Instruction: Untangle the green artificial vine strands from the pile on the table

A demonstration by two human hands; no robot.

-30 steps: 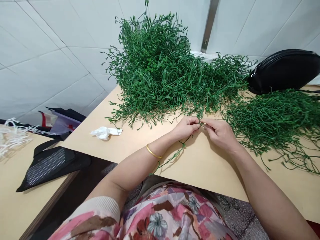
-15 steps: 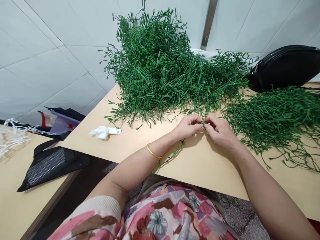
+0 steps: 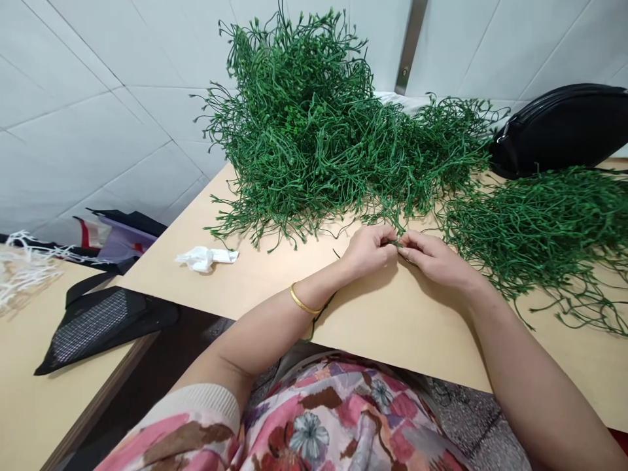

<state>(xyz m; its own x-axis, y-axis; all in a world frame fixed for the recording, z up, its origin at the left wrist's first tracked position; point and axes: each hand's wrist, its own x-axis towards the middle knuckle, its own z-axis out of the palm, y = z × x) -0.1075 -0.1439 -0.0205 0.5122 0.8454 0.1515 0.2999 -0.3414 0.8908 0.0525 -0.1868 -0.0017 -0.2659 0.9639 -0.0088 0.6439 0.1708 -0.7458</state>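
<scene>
Fingertip to fingertip, my left hand (image 3: pixel 369 250) and my right hand (image 3: pixel 428 256) pinch a thin green plastic stem (image 3: pixel 395 243) between them, just above the table. Both hands are closed, and their fingers hide most of the stem. A strand of green stems (image 3: pixel 321 316) trails under my left forearm toward the table's front edge. Beyond my hands rises a big heap of green plastic stems (image 3: pixel 304 131) with small budded tips. A second, flatter pile of green stems (image 3: pixel 544 229) lies to the right of my right hand.
A crumpled white tissue (image 3: pixel 206 258) lies left on the table (image 3: pixel 275 288). A black bag (image 3: pixel 564 131) stands at the back right. At the left, another table (image 3: pixel 29 353) holds a black mesh pouch (image 3: pixel 93 324) and white strands (image 3: pixel 24 268). A tiled wall (image 3: pixel 122 131) closes off the back.
My right hand has turned slightly, its fingers now flatter against the stem. The green strand by my left wrist has shifted and shows less beside the forearm.
</scene>
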